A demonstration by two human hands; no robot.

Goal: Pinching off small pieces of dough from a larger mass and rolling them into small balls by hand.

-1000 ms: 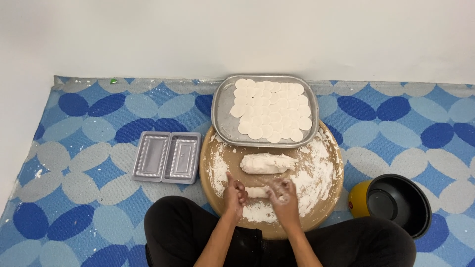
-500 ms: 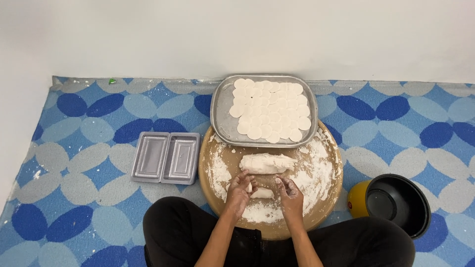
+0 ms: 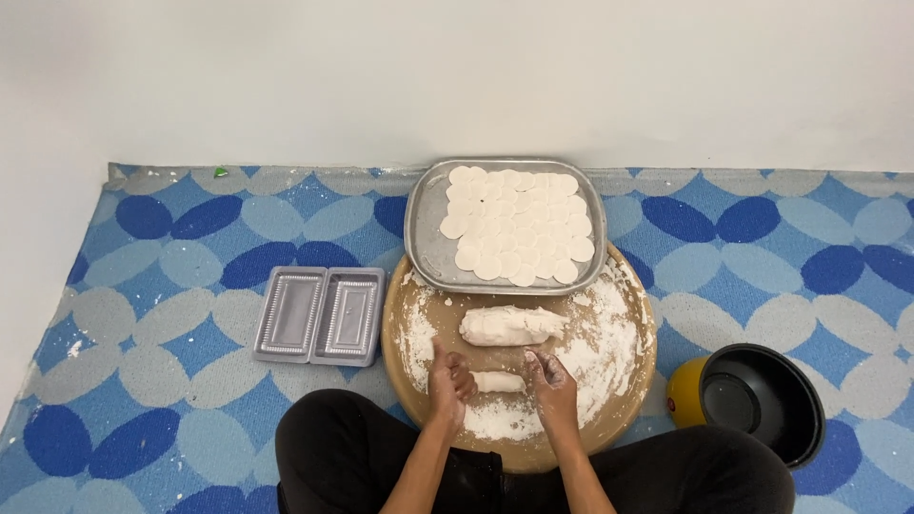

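Since a second ago the two hands have drawn slightly apart along the small roll of white dough [image 3: 497, 382], so more of its middle now shows between them; the rest of the scene lies as before.

At far left, on the blue and grey patterned floor mat [image 3: 171, 286], sits a grey ribbed plastic double tray [image 3: 321, 315] with two oblong compartments side by side, just beside the round wooden board [image 3: 624, 395]. It bears no label that can be made out.

The board is dusted with white flour. On its near part the left hand [image 3: 449, 381] is curled at the left end of the small dough roll, fingers bent over it and touching it. The right hand [image 3: 552, 379] rests at the right end, floury fingers loosely bent, touching the dough; whether it grips cannot be told. Beyond the roll lies a larger white dough log [image 3: 511, 325], apart from both hands.

Overlapping the far edge of the board is a rectangular metal tray [image 3: 424, 238] with rounded corners, filled with flat white dough discs [image 3: 519, 227] in overlapping rows.

At right stands a yellow pot with a black inside [image 3: 752, 398], near the person's knee.
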